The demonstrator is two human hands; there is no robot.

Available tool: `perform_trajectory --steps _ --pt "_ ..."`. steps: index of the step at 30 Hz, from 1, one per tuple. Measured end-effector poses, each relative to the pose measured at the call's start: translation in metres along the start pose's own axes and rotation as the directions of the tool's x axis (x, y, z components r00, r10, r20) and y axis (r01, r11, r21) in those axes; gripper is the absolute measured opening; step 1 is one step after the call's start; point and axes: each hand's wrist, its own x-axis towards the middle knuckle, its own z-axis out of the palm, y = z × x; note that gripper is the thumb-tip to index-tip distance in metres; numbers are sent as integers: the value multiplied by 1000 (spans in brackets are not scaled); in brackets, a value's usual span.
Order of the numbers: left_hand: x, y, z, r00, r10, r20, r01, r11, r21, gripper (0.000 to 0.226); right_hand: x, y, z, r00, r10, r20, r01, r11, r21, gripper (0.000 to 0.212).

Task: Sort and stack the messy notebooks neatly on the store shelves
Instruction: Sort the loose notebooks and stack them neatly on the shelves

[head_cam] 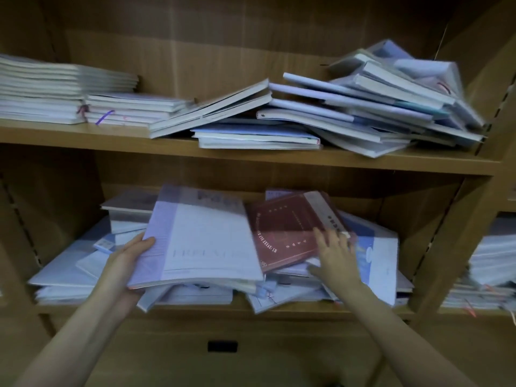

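Lower shelf [279, 310]: loose heap of pale blue and white notebooks, covers skewed at many angles, edges overhanging the front lip. On top, at centre, a large pale lavender notebook [201, 241] with a white panel and faint lettering, tilted up at its far edge; motion blur softens the print. The left hand [131, 258] grips its 9 o'clock edge, thumb curled over the cover, fingers underneath and hidden. Touching its 3 o'clock edge lies a dark red notebook [282, 233] with gold print, partly covered by a thin white booklet [324, 210] at 1 o'clock. The right hand [335, 255] rests on the red cover's 4 o'clock corner, fingers spread and nearly straight, blurred. Upper shelf [251, 156]: a squared stack of white notebooks [42, 90] at 9 o'clock, a shorter stack [134, 107] beside it, then slumped leaning notebooks [212, 107] at centre and a jumbled pile [391, 101] at 3 o'clock, against the shelf upright. More stacked paper [491, 263] shows in the neighbouring bay at 3 o'clock.
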Motion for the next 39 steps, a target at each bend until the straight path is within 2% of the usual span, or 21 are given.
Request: perform_trajectory --steps 1,2,4,5,6,9,11,13,15,19,22,25,27,29,31,34,36,39 --pt "-1 -1 1 999 -24 40 27 998 -62 23 -2 5 3 994 86 -70 -84 996 33 87" --pt "1 -5 5 996 -51 74 59 992 -113 30 -6 13 6 985 160 -65 -156 986 65 87" --pt "3 -18 30 992 -90 94 101 987 -121 36 -10 27 20 951 235 201 -268 951 154 95" --pt "4 -30 47 991 -101 86 108 990 -87 32 -9 33 28 921 189 340 -269 941 205 98" --pt "7 -45 63 993 -102 58 105 994 -40 28 -6 38 34 899 132 418 -253 935 249 101" --pt "14 -85 101 998 -65 12 64 996 58 36 6 56 29 871 -11 491 -157 942 298 108" --pt "21 -100 111 999 -32 -3 32 987 155 38 7 67 25 833 -101 544 -77 953 294 121" --pt "28 -113 114 999 -49 10 46 979 200 40 -1 73 26 803 -113 586 -45 967 249 133" --pt "26 -122 117 996 -84 18 77 968 237 41 -10 71 32 795 -60 604 -48 986 162 136" --pt "37 -136 130 1000 6 2 -6 894 449 35 -18 56 28 823 -9 569 -30 998 58 125" --pt "47 -139 147 997 -25 -68 62 775 628 39 -23 68 22 826 -51 562 6 997 81 115" --pt "47 -135 157 998 -36 -48 59 754 654 32 -25 81 5 860 -94 502 31 991 133 99" --pt "51 -132 157 999 -45 -13 45 834 551 24 -23 85 -7 938 -75 339 41 993 107 86" --pt "50 -122 159 996 -86 -3 81 923 376 29 -19 85 -21 988 21 153 -36 994 98 78" --pt "46 -110 165 996 -86 -30 91 956 277 30 -14 87 -31 988 146 49 -150 983 108 77" --pt "49 -93 163 993 -76 -88 91 980 179 27 -10 87 -41 970 241 34 -243 964 108 80" --pt "58 -80 144 987 -49 -153 75 984 163 25 -9 88 -43 970 242 2 -241 963 122 72" --pt "71 -56 102 956 26 -293 6 994 107 27 -5 87 -38 975 161 -154 -143 982 124 46"
